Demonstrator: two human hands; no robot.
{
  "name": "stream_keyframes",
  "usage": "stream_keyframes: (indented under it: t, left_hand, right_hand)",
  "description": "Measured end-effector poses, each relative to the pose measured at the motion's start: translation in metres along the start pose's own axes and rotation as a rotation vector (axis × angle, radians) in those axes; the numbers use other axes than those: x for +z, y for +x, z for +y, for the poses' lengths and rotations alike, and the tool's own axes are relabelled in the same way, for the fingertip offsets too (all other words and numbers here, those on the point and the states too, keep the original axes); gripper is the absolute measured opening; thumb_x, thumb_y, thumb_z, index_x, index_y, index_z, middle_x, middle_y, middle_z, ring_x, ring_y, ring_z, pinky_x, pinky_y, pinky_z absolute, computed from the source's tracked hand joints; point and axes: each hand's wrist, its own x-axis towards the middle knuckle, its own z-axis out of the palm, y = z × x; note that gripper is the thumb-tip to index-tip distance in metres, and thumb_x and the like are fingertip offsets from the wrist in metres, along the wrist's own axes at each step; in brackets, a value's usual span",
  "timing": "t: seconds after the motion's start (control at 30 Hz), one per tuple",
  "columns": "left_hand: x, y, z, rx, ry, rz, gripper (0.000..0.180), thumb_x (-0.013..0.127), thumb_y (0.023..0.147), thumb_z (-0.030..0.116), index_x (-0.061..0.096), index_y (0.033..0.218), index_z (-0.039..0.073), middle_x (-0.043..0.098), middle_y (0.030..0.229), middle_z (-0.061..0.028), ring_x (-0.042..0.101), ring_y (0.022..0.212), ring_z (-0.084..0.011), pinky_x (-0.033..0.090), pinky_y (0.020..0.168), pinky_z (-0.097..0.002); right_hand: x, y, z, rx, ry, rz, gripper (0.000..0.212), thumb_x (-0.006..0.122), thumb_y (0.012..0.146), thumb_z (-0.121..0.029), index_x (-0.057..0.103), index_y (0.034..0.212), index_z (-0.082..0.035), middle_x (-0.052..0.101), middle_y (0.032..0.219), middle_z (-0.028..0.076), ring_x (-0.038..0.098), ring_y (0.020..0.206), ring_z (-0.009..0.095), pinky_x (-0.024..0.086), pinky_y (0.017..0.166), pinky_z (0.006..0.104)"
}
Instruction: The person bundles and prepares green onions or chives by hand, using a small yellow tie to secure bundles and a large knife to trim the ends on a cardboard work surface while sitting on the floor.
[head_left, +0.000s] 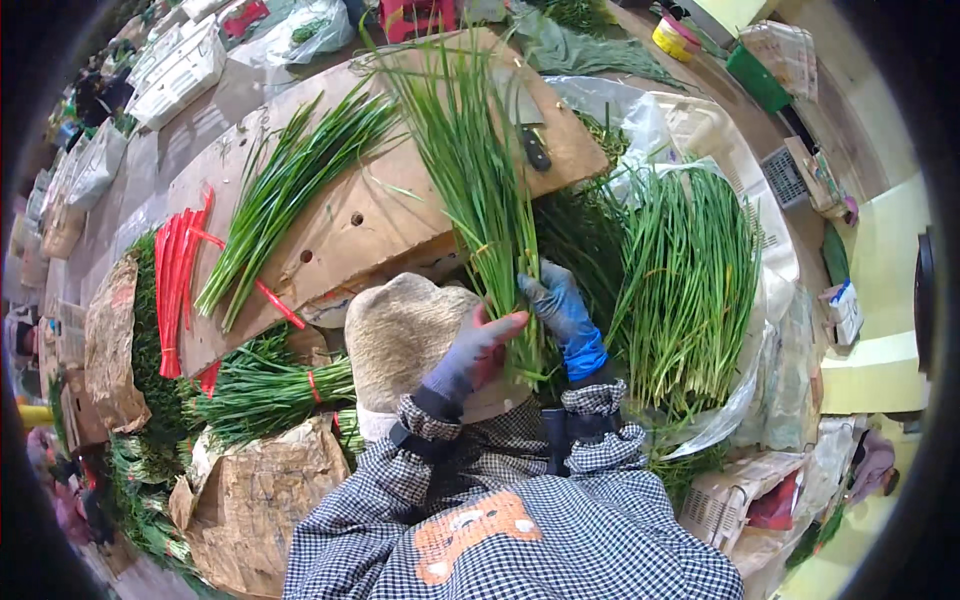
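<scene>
A long bunch of garlic chives (470,170) stands between my two gloved hands, its leaf tips fanned over the far edge of the board. My left hand (470,352), in a purple-grey glove with reddish fingers, closes on the lower stalks. Higher on the right side, my right hand (566,318) in a blue glove grips the same stalks. On the wooden board (345,240) lies another loose bunch of chives (285,205). Beside that bunch is a bundle of red ties (178,290). A knife with a black handle (537,148) rests at the board's right end.
At my right a large heap of chives (690,280) lies on clear plastic sheeting. Tied chives (275,390) with a red band sit at lower left, near brown paper (260,500). A beige padded cover (400,325) is before me. White crates (180,75) stand far left.
</scene>
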Motion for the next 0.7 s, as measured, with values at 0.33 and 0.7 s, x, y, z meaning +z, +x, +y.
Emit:
stream_keyframes:
  t: [0.33,0.7]
  left_hand:
    - [-0.031,-0.016,-0.012,0.055,-0.289,0.01,0.032,0.053,0.085,0.024,0.052,0.111,0.006,0.062,0.097,-0.0099,0.063,0.081,-0.0212,0.054,0.073,-0.0368]
    - [-0.021,-0.012,-0.008,-0.053,-0.317,0.024,0.031,0.055,0.085,0.018,0.051,0.113,0.003,0.062,0.093,-0.0085,0.063,0.078,-0.018,0.055,0.066,-0.0334]
  right_hand:
    - [0.013,-0.002,0.016,0.015,0.001,0.036,0.032,0.051,0.091,-0.019,0.054,0.115,0.001,0.061,0.097,0.002,0.053,0.085,0.008,0.045,0.076,0.0245]
    - [0.003,-0.009,-0.006,0.006,-0.171,0.011,0.046,0.056,0.089,-0.031,0.049,0.121,0.001,0.06,0.105,0.004,0.048,0.092,0.008,0.042,0.083,0.0256]
